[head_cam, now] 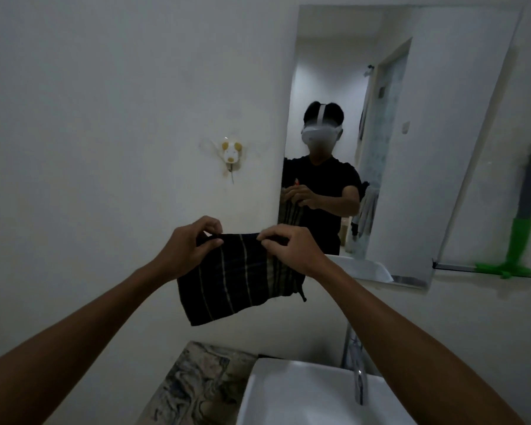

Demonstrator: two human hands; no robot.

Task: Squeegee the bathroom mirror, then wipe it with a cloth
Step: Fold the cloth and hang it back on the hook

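Pinching the striped cloth [242,277] by its top edge, left hand [187,246] and right hand [292,250] fingers hold it left of the mirror [411,118]; soft, light, it droops freely.

Cloth [239,277] held up between both hands, left of mirror [411,118], above sink [288,394]; squeegee [521,228] on shelf [454,266] right of mirror.

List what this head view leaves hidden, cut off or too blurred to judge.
- Cloth: its top corners are covered by the left hand and right hand, so each grip is hidden.
- Squeegee: blurred, and its base runs off the right edge.
- Mirror: streaks or wetness cannot be judged in the dim light.
- Sink: cut by the bottom edge and the right arm.
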